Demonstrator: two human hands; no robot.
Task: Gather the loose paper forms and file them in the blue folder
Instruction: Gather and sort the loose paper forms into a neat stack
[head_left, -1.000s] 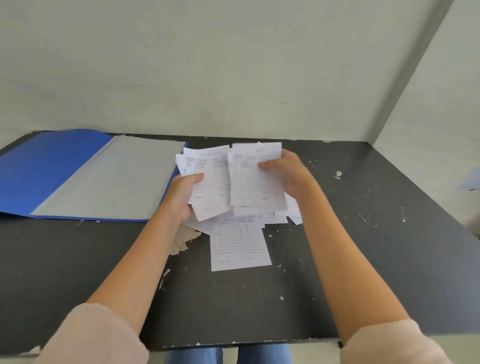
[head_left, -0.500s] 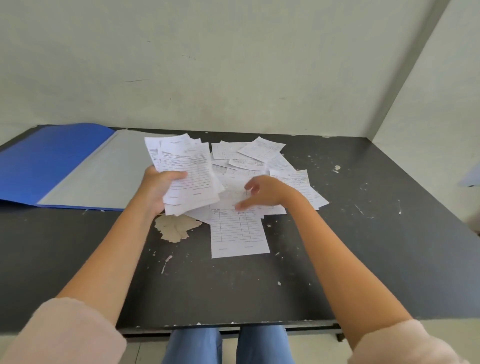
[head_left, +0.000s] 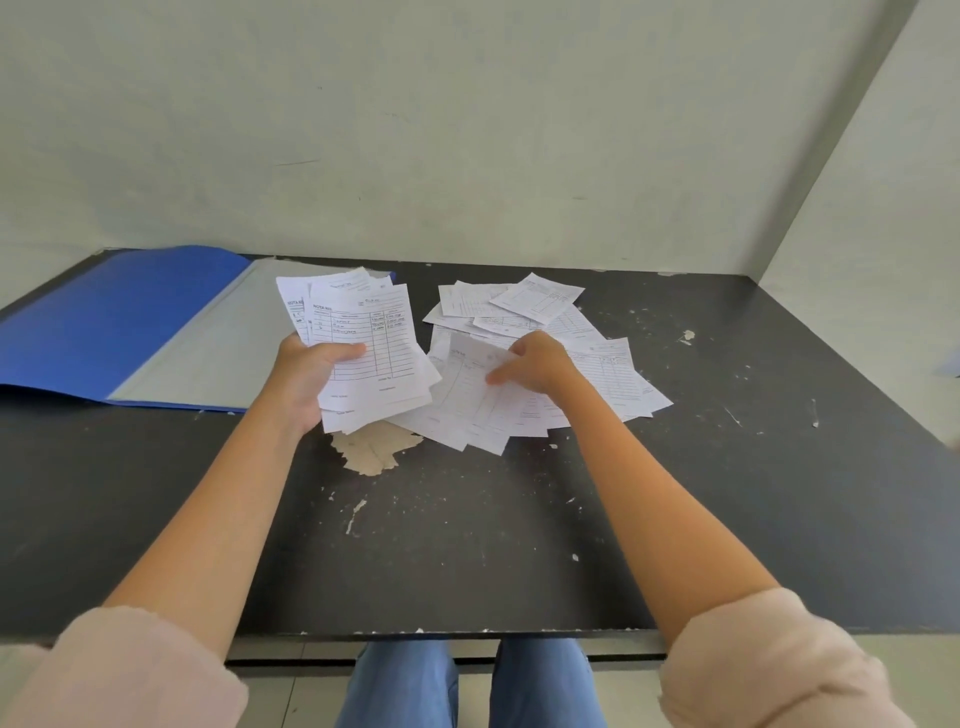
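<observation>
The left hand grips a fanned bundle of forms, thumb curled across the front sheet and fingers behind. The bundle is held off the black table, and in this view it covers the near right corner of the blue folder. The folder lies open and flat at the table's far left, with its grey inner page facing up and bare.

The right hand reaches into the loose pile and pinches 1 sheet between thumb and curled fingers. That sheet is blurred, so its print cannot be read. The rest of the pile lies spread and overlapping at the table's middle, well apart from the folder, with the held bundle between the 2.

A tan patch of peeled surface shows just below the bundle, and pale chips dot the tabletop. A plain wall backs the table, and a side panel closes it on the right. Pink sleeves and blue trousers show at the near edge.
</observation>
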